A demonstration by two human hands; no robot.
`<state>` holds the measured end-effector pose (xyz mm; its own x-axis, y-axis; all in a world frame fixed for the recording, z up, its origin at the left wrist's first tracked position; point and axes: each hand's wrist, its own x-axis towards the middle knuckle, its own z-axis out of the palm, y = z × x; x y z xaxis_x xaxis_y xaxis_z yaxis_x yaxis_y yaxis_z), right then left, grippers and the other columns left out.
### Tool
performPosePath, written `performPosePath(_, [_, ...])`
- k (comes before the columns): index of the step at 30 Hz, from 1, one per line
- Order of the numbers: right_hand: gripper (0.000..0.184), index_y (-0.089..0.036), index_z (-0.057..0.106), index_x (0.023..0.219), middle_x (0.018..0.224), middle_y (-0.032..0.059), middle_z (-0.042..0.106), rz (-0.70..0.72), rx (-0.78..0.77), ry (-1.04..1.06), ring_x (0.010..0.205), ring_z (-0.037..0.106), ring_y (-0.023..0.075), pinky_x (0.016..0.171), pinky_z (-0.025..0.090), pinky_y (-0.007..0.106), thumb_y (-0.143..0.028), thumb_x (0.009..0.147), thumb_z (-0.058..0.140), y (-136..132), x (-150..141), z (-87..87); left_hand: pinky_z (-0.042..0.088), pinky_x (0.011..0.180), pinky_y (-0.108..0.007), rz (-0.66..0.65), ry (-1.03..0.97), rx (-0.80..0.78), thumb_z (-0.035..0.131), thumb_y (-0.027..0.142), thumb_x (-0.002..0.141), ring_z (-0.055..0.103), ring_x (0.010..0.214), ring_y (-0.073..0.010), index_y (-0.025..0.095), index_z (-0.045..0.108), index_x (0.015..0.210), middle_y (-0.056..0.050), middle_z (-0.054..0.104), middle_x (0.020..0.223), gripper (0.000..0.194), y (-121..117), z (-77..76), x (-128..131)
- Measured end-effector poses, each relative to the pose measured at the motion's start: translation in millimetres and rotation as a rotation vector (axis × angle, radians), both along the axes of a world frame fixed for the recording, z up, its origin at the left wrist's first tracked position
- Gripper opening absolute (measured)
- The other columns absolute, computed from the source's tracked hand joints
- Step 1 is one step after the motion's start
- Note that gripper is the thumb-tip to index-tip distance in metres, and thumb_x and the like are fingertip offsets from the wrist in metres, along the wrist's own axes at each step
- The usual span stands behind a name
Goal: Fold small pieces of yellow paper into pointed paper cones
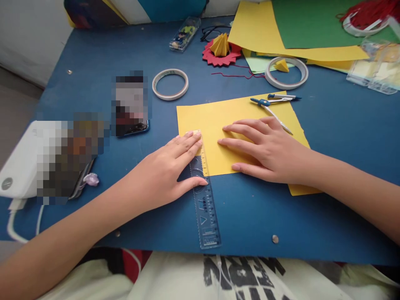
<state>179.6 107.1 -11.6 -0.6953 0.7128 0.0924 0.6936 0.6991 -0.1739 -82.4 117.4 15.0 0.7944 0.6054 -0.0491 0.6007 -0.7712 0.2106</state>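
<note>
A clear plastic ruler [206,212] lies lengthwise on the blue table, its far end over the left part of a yellow sheet of paper [203,114]. My left hand [165,168] rests flat on the ruler's upper half, fingertips near its far end and thumb across its middle. On the yellow sheet lies my right hand [265,148], fingers spread and nothing gripped. A drawing compass [275,106] with blue and white parts lies opened on the sheet's upper right, just beyond my right hand.
Two tape rolls, one on the left [170,84] and one on the right [301,73], lie beyond the sheet. A red and yellow folded-paper piece [220,50] sits farther back. At left are a phone [133,104] and a white power bank [28,158]. Green paper [309,25] lies back right.
</note>
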Motion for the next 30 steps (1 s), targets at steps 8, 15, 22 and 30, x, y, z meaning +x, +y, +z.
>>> performPosePath(8, [0.048,-0.026,0.040,0.135,0.142,0.0099,0.040,-0.008,-0.015,-0.001,0.129,0.034,0.0306,0.100,0.025,0.051,-0.047,0.092,0.036,0.2,0.0,0.1,0.028,0.114,-0.039,-0.010,-0.002,-0.009,0.047,0.051,0.088,0.030,0.137,-0.0228,0.008,0.037,0.138,-0.012,0.031,0.148,0.067,-1.0,-1.1,-4.9])
performPosePath(15, [0.048,-0.026,0.041,0.135,0.142,0.0103,0.040,-0.006,-0.026,0.017,0.128,0.036,0.0328,0.100,0.025,0.053,-0.047,0.091,0.037,0.9,0.2,-0.6,0.030,0.113,-0.041,-0.009,-0.018,0.005,0.047,0.048,0.088,0.032,0.136,-0.0247,0.008,0.037,0.138,-0.013,0.034,0.146,0.064,-2.1,-1.7,-1.8])
performPosePath(22, [0.049,-0.026,0.041,0.135,0.142,0.0101,0.039,-0.002,-0.024,0.006,0.129,0.036,0.0323,0.100,0.025,0.053,-0.048,0.092,0.036,1.3,0.3,-1.0,0.028,0.115,-0.039,-0.005,-0.023,0.012,0.048,0.046,0.088,0.031,0.136,-0.0228,0.006,0.038,0.136,-0.013,0.035,0.146,0.063,-3.6,-2.3,-0.9])
performPosePath(30, [0.049,-0.028,0.039,0.136,0.143,0.0092,0.039,-0.010,-0.036,0.015,0.128,0.036,0.0341,0.100,0.024,0.054,-0.047,0.091,0.038,0.9,0.4,-1.4,0.029,0.114,-0.040,-0.005,-0.030,-0.003,0.048,0.047,0.089,0.031,0.137,-0.0231,0.008,0.037,0.138,-0.012,0.034,0.146,0.063,-2.7,-3.2,-2.3])
